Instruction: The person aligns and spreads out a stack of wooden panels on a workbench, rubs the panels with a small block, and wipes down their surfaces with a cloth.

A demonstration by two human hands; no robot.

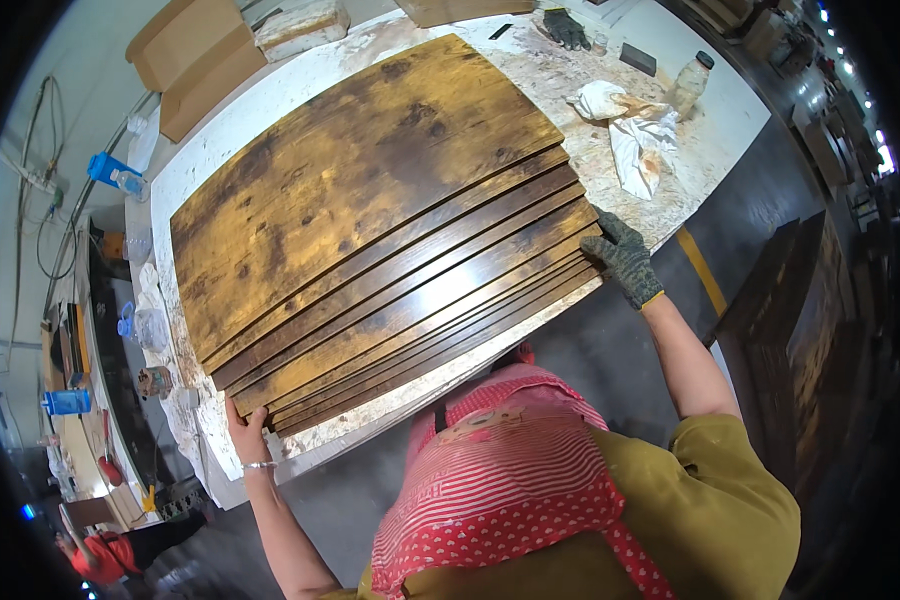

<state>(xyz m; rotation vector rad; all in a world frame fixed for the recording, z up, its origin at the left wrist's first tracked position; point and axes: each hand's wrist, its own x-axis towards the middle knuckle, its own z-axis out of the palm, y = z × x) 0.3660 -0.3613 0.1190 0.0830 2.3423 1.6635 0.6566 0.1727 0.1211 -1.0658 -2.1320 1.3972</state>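
Observation:
A fanned stack of brown, wood-grain boards lies on the worktable, each lower board jutting a little nearer to me than the one above. My bare left hand grips the stack's near left corner, with the thumb on top and a bracelet at the wrist. At the right end, my right hand, in a dark green glove, is closed round the edges of the lower boards. Its fingertips are partly hidden by the boards.
The stained white tabletop holds a crumpled rag, a clear bottle, a dark block and a spare glove. An open cardboard box sits far left. More boards stand at right; another person is lower left.

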